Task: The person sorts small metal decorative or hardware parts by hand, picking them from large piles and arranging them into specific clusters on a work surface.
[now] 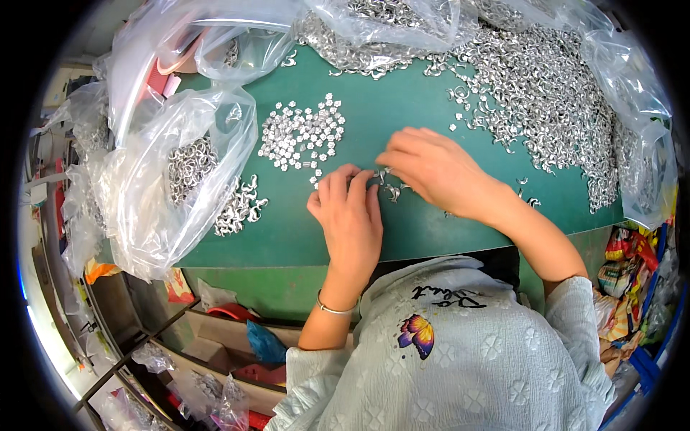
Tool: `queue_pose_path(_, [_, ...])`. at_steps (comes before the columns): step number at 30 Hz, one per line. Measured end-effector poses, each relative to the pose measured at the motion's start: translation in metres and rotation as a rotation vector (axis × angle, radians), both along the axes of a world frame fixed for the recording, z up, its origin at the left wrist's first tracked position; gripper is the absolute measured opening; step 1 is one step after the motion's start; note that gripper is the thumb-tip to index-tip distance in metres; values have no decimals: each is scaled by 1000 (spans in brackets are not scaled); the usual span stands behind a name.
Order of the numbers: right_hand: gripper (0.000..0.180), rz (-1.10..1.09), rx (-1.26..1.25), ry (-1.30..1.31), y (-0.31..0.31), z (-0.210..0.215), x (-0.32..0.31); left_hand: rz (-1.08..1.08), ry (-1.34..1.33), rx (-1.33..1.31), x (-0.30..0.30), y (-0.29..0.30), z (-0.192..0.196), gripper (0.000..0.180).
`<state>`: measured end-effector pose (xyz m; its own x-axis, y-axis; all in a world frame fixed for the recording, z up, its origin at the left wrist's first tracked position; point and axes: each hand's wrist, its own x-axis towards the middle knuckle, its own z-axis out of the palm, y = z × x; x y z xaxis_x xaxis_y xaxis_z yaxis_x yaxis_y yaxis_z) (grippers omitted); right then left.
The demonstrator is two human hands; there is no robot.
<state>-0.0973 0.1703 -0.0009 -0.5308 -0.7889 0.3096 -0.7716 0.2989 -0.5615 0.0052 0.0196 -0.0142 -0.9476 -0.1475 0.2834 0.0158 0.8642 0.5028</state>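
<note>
Over the green tabletop point(431, 233) my two hands are close together at the middle. My left hand point(348, 215), a bangle on its wrist, has its fingers bent and drawn together. My right hand point(438, 172) reaches across from the right with curled fingers. What either hand pinches is too small and covered to make out. A few small silver curved metal pieces point(392, 192) lie between the fingertips. Just beyond my left hand is a loose pile of small silver flower-shaped pieces point(305, 133). A smaller heap of curved silver pieces point(241, 208) lies to its left.
A large pile of silver curved pieces point(532, 86) covers the back right, spilling from clear plastic bags point(636, 158). Another clear bag point(215, 144) with silver rings point(190, 169) stands at the left. Below the table edge are a compartmented drawer point(215, 334) and, at right, colourful packages point(625, 266).
</note>
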Motion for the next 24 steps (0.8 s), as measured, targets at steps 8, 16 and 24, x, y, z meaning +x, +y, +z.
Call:
queue_pose_path(8, [9,108,241,87,-9,8,-3,42,-23,8,1,-5,-2,14])
queue_pose_path(16, [6,108,152,52,0,-3,-11,49,3,35,3,-6,-2,16])
queue_pose_path(24, [8,2,195,35,13,10,-13,7,6,41,6,-8,0,21])
